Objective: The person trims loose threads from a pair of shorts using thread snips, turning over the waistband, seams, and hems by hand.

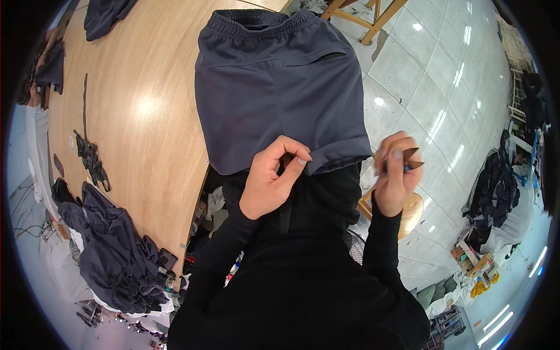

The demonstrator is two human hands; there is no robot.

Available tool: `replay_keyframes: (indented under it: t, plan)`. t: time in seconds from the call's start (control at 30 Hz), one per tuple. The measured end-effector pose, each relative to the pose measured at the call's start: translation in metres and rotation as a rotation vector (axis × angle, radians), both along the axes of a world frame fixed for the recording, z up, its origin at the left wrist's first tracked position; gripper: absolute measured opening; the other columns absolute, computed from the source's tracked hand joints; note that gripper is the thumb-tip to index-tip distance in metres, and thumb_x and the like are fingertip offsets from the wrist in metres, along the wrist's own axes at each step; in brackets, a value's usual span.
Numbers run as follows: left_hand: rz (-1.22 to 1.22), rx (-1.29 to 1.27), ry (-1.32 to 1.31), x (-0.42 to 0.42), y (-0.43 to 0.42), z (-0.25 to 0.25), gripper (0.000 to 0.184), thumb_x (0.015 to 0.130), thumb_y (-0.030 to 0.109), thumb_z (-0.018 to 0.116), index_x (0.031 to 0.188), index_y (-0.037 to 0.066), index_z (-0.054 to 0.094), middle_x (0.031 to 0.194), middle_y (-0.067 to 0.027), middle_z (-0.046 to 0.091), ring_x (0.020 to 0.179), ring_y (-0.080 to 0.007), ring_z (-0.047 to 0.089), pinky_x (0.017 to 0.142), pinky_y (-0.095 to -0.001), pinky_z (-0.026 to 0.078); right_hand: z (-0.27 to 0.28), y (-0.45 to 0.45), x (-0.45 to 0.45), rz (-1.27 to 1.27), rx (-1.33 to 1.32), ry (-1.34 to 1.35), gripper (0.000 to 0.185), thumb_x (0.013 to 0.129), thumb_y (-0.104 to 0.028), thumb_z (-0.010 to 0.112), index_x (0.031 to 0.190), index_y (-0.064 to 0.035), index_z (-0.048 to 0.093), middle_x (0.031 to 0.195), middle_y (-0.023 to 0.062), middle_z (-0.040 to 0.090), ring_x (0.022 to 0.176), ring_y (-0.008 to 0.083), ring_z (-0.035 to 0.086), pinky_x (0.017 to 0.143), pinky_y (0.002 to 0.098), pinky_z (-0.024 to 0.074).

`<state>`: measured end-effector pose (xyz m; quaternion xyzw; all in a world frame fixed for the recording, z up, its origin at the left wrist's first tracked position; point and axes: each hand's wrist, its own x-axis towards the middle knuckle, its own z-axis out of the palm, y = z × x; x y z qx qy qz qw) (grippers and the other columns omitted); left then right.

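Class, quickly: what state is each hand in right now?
Left hand: thumb and forefinger pinched together at the shorts' hem.
Right hand: closed around small snips.

The dark grey shorts (251, 105) lie spread across the table's (140, 128) edge, gathered waistband (256, 22) farthest from the person, the slit pocket slightly gaping and the right-hand hem (341, 156) turned, pinched at its inner corner by the left hand (271, 178). The snips (415, 165), slightly blurred, show two pointed blades spread apart in the right hand (396, 175), near that hem.
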<state>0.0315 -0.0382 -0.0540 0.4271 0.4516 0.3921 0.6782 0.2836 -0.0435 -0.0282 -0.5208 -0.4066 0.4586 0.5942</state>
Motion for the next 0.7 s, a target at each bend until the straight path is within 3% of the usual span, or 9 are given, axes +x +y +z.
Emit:
replay_keyframes:
  t: [0.03, 0.13, 0.17, 0.27, 0.47, 0.5, 0.6, 0.63, 0.7]
  plan:
    - [-0.015, 0.020, 0.020, -0.001, 0.002, -0.001, 0.014, 0.101, -0.009, 0.071, 0.109, 0.001, 0.067, 0.112, -0.0079, 0.069, 0.100, -0.0127, 0.065, 0.093, -0.0278, 0.050, -0.012, 0.001, 0.018, -0.112, -0.050, -0.349, 0.009, 0.102, -0.002, 0.069, 0.109, 0.0009, 0.065, 0.105, 0.0062, 0.071, 0.068, 0.0058, 0.048, 0.063, 0.0231, 0.0372]
    - [-0.018, 0.086, 0.091, -0.002, 0.006, 0.001, 0.015, 0.097, -0.008, 0.073, 0.108, 0.001, 0.068, 0.110, -0.0062, 0.069, 0.094, -0.0127, 0.063, 0.087, -0.0275, 0.050, 0.016, 0.027, 0.014, -0.235, -0.225, -0.750, 0.029, 0.094, 0.000, 0.079, 0.122, -0.0004, 0.071, 0.115, 0.0051, 0.075, 0.068, 0.0043, 0.046, 0.061, 0.0234, 0.0368]
    - [0.013, 0.113, 0.120, 0.001, 0.007, 0.002, 0.016, 0.095, -0.006, 0.075, 0.107, 0.002, 0.069, 0.108, -0.0054, 0.069, 0.090, -0.0123, 0.062, 0.082, -0.0272, 0.050, 0.017, 0.023, 0.018, -0.179, -0.291, -0.674, 0.046, 0.085, 0.004, 0.084, 0.130, -0.0039, 0.074, 0.121, 0.0055, 0.077, 0.068, 0.0057, 0.047, 0.061, 0.0243, 0.0390]
    - [0.085, 0.237, 0.322, 0.004, 0.013, 0.008, 0.022, 0.088, -0.006, 0.078, 0.106, 0.002, 0.069, 0.103, -0.0056, 0.069, 0.086, -0.0154, 0.063, 0.076, -0.0292, 0.052, 0.019, 0.017, 0.002, 0.225, -0.157, -0.716, 0.039, 0.081, 0.005, 0.083, 0.119, -0.0032, 0.077, 0.116, 0.0098, 0.076, 0.070, 0.0138, 0.059, 0.066, 0.0278, 0.0484]
    - [0.254, 0.431, 0.638, 0.003, 0.017, 0.003, 0.028, 0.085, -0.007, 0.082, 0.109, 0.002, 0.069, 0.105, -0.0079, 0.069, 0.094, -0.0182, 0.069, 0.081, -0.0293, 0.055, -0.026, 0.006, 0.002, 0.072, -0.066, -0.866, 0.029, 0.074, 0.007, 0.082, 0.102, -0.0017, 0.077, 0.100, 0.0137, 0.073, 0.086, 0.0334, 0.074, 0.081, 0.0358, 0.0589]
    - [0.285, 0.432, 0.645, 0.002, 0.016, 0.004, 0.028, 0.086, -0.007, 0.081, 0.110, 0.001, 0.070, 0.103, -0.0073, 0.070, 0.093, -0.0180, 0.070, 0.081, -0.0286, 0.056, -0.026, 0.003, 0.003, 0.010, -0.105, -0.802, 0.025, 0.077, 0.008, 0.079, 0.100, -0.0003, 0.076, 0.092, 0.0101, 0.074, 0.083, 0.0253, 0.074, 0.080, 0.0339, 0.0579]
    - [0.318, 0.295, 0.627, -0.004, 0.009, 0.002, 0.024, 0.092, -0.009, 0.078, 0.113, -0.001, 0.071, 0.101, -0.0062, 0.072, 0.093, -0.0156, 0.072, 0.082, -0.0272, 0.059, -0.011, 0.004, 0.002, -0.066, -0.328, -0.502, 0.020, 0.083, 0.008, 0.077, 0.101, 0.0023, 0.076, 0.087, 0.0051, 0.073, 0.085, 0.0170, 0.072, 0.080, 0.0308, 0.0563]
    - [0.319, 0.223, 0.610, -0.005, 0.005, 0.001, 0.022, 0.094, -0.009, 0.077, 0.114, -0.002, 0.071, 0.101, -0.0059, 0.073, 0.093, -0.0145, 0.072, 0.083, -0.0270, 0.060, -0.011, 0.006, 0.003, -0.087, -0.315, -0.393, 0.013, 0.088, 0.008, 0.077, 0.101, 0.0049, 0.074, 0.085, 0.0017, 0.071, 0.082, 0.0090, 0.066, 0.069, 0.0256, 0.0507]
    - [0.324, 0.014, 0.393, -0.004, 0.003, 0.003, 0.017, 0.096, -0.009, 0.077, 0.110, -0.002, 0.072, 0.102, -0.0075, 0.075, 0.089, -0.0163, 0.074, 0.083, -0.0275, 0.060, -0.011, 0.007, 0.007, -0.115, -0.395, -0.002, 0.012, 0.089, 0.009, 0.076, 0.100, 0.0045, 0.073, 0.087, 0.0026, 0.072, 0.075, 0.0065, 0.061, 0.061, 0.0231, 0.0439]
